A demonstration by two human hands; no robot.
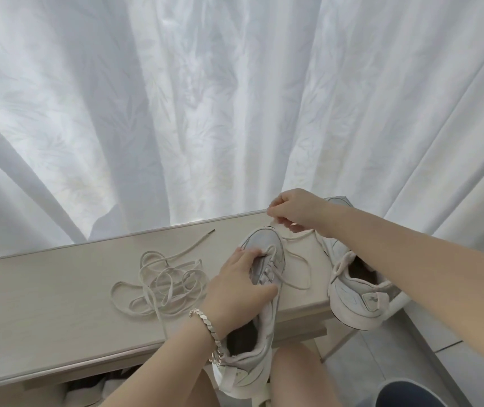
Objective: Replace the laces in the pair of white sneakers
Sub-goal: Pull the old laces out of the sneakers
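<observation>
A white sneaker lies toe-away across the near edge of the pale wooden table, its heel hanging over my lap. My left hand grips its upper around the eyelets, thumb on the right side. My right hand is raised beyond the toe and pinches a cream lace that runs in loops back to the eyelets. The second white sneaker stands at the table's right end, partly under my right forearm. A tangled pile of loose cream laces lies to the left of my left hand.
A white patterned curtain hangs right behind the table. One lace end reaches toward the table's far edge. Shoes show on a shelf under the table. Tiled floor is at the lower right.
</observation>
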